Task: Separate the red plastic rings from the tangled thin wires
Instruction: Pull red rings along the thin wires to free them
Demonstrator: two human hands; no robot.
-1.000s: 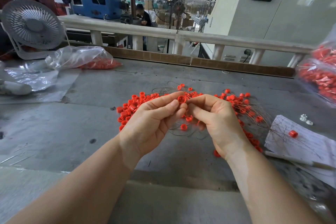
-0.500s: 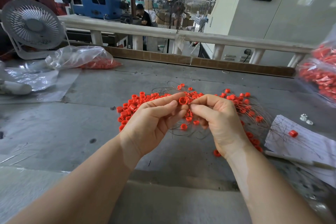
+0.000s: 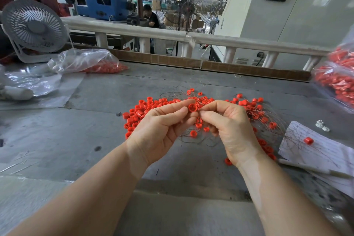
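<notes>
My left hand (image 3: 162, 130) pinches one red plastic ring (image 3: 192, 107) between thumb and forefinger, raised above the grey table (image 3: 57, 140). My right hand (image 3: 231, 128) meets it fingertip to fingertip and pinches a thin wire (image 3: 200, 105) that runs into the ring. Behind my left hand lies a pile of loose red rings (image 3: 138, 113). Behind and under my right hand spreads a tangle of thin wires (image 3: 268, 119) with several rings still on them. A few rings (image 3: 193, 133) lie between my hands.
A clear bag of red rings (image 3: 90, 63) and a white fan (image 3: 34, 27) stand at the back left. Another bag of rings (image 3: 337, 80) sits at the right edge. A sheet of paper (image 3: 316, 149) with one ring (image 3: 308, 140) lies at the right.
Both hands have stayed together over the pile. The right fingertips have shifted slightly at the ring, working the wire; the ring stays in my left hand.
</notes>
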